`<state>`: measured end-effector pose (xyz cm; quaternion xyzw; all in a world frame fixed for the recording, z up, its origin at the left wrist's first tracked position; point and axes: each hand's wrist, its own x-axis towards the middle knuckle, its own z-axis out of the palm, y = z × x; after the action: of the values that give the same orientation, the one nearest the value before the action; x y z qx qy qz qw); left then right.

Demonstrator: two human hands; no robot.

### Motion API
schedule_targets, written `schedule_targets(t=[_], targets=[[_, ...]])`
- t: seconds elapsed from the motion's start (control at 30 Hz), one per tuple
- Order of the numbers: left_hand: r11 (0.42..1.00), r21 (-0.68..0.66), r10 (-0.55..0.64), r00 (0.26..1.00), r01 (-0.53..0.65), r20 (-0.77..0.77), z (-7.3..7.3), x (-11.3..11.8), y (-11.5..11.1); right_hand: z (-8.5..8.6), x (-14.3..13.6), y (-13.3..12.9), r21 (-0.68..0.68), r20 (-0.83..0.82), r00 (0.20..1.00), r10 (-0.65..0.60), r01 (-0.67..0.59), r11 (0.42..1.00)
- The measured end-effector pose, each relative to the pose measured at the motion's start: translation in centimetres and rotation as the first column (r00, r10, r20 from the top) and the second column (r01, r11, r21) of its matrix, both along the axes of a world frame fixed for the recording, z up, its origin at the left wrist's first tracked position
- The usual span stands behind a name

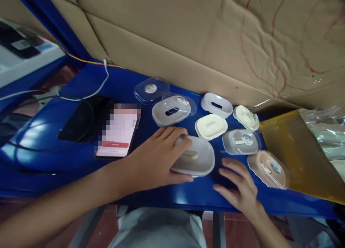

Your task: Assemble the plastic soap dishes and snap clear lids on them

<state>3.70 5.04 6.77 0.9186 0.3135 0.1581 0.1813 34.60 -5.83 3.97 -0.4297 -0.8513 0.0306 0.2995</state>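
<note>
My left hand [168,152] grips the left end of a white oval soap box [206,156], thumb at its near side and fingers over the far rim. A small pale raised piece [191,154] shows in the middle of this box. Just to the right, my right hand [239,183] hovers over the table with its fingers spread, holding nothing. Beyond the left hand lies a white slotted tray [159,115] with a clear lid [185,101] resting partly on it. A cream oval piece [211,126] sits behind the gripped box.
A clear lid [142,91], a white slotted piece [210,104], a cream piece [244,116], a clear-lidded white box [233,143] and a pinkish box [265,174] lie around. A phone [115,134] is at left, a carton [296,158] with plastic bags at right. Cables cross the blue table [178,196].
</note>
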Motion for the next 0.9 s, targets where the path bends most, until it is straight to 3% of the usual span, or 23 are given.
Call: schedule_targets(t=[0.07,0.17,0.33,0.6,0.73,0.83,0.9], targets=[[1.0,0.01,0.006,0.998,-0.005,-0.057,0.1,0.0,-0.6,0.3,0.2,0.9,-0.029,0.049,0.999,0.011,-0.009,1.0],[1.0,0.027,0.014,0.992,-0.01,-0.128,-0.4,0.2,-1.1,0.4,-0.7,2.9,-0.115,0.193,0.969,0.154,-0.134,0.984],[0.996,0.091,0.013,0.989,0.001,-0.147,-1.9,0.9,-1.7,-0.8,-2.3,4.8,-0.153,0.287,0.912,0.295,-0.26,0.953],[0.996,0.079,-0.023,0.986,0.037,-0.165,-3.2,1.0,-2.1,-1.0,-2.6,4.3,-0.108,0.327,0.907,0.264,-0.242,0.964],[0.997,0.022,-0.07,0.987,0.074,-0.146,-3.7,0.9,-1.7,-1.0,-2.1,4.7,-0.174,0.299,0.905,0.302,-0.259,0.95],[0.992,-0.067,-0.111,0.991,0.107,-0.068,-2.8,0.5,-1.1,-1.2,-1.0,5.3,-0.163,0.181,0.936,0.301,-0.273,0.948],[0.989,-0.1,-0.111,0.994,0.111,0.006,-1.7,0.1,-0.4,-1.0,-0.4,5.5,-0.141,0.118,0.97,0.214,-0.197,0.97]])
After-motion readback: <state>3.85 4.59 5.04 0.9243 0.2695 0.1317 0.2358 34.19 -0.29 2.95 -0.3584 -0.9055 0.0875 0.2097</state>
